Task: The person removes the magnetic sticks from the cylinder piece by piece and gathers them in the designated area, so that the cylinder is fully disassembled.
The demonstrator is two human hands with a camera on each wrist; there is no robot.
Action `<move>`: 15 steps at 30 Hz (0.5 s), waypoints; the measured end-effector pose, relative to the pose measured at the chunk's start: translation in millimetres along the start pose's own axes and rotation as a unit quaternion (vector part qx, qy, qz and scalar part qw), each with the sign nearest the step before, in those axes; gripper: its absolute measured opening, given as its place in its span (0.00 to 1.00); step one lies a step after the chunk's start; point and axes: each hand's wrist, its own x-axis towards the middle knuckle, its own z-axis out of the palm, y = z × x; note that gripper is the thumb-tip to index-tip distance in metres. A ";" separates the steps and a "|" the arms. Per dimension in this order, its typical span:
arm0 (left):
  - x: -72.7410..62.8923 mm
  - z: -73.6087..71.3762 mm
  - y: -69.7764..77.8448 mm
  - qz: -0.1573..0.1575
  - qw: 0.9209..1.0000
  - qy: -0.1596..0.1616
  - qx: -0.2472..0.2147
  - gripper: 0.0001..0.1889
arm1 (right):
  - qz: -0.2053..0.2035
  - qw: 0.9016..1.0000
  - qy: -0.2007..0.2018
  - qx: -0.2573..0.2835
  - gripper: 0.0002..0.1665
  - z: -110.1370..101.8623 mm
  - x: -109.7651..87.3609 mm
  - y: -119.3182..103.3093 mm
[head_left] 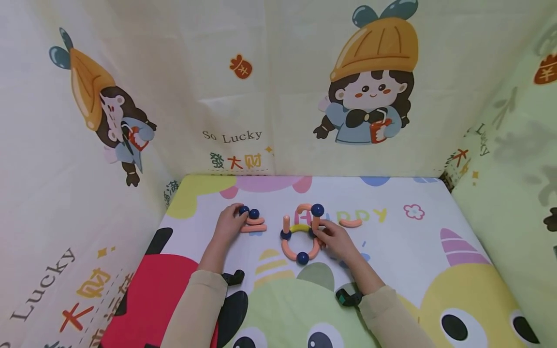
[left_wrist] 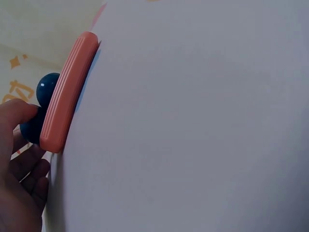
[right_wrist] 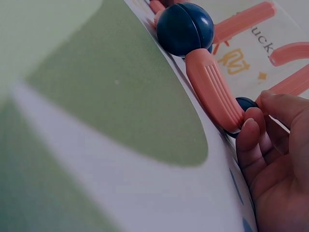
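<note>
My left hand (head_left: pixel 227 223) pinches a dark blue ball (left_wrist: pixel 32 129) between thumb and fingers. A second blue ball (head_left: pixel 254 213) sits right beside it, behind several orange magnetic rods (head_left: pixel 254 228). Right of these lies a ring built of curved orange rods, a yellow curved rod (head_left: pixel 299 227) and blue balls (head_left: pixel 302 258). Two orange rods (head_left: pixel 286 223) stand up from it. The right upright carries a blue ball (head_left: pixel 317 210), with a curved orange rod (head_left: pixel 304 207) reaching left from it. My right hand (head_left: pixel 338 240) grips the ring's right-side blue ball (right_wrist: pixel 246 103) at the upright's foot.
A loose curved orange rod (head_left: pixel 350 223) lies to the right of the ring. The table is covered by a cartoon-printed cloth (head_left: pixel 383 251). Printed fabric walls (head_left: pixel 296 154) enclose it at the back and both sides.
</note>
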 end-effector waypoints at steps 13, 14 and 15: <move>2.8 5.1 -2.2 0.008 0.998 0.002 0.058 0.25 | -0.006 1.000 0.000 0.008 0.21 -0.5 -1.2 0.8; 2.8 4.9 -2.3 0.010 0.998 0.001 0.057 0.25 | -0.005 1.000 0.002 0.008 0.20 -0.6 -0.8 0.7; 2.8 4.4 -2.4 0.011 0.998 -0.001 0.057 0.26 | -0.005 1.000 0.003 0.007 0.19 -0.8 -0.5 0.5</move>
